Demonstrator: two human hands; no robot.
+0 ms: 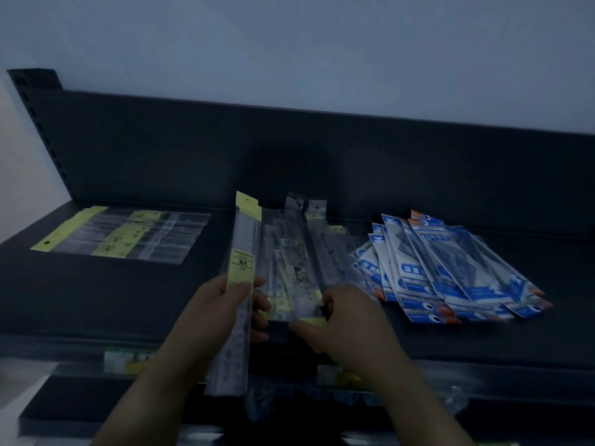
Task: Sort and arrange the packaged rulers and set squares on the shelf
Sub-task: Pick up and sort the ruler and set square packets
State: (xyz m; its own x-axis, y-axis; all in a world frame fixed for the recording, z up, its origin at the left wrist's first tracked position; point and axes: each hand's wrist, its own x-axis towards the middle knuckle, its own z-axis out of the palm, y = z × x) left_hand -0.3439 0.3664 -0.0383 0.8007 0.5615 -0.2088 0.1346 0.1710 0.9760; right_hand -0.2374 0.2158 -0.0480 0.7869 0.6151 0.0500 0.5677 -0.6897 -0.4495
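Both hands work a fan of packaged rulers at the front of a dark shelf (96,300)

Largest is the shelf; on it a flat row of yellow-labelled ruler packs (125,236) lies at left and a blue-and-white set square pile (450,272) spreads at right, well apart. Between them, the left hand (222,310) is closed around a long yellow-tagged ruler pack (240,278), while the right hand (351,320) pinches the near end of the clear ruler packs (296,262) just beside it
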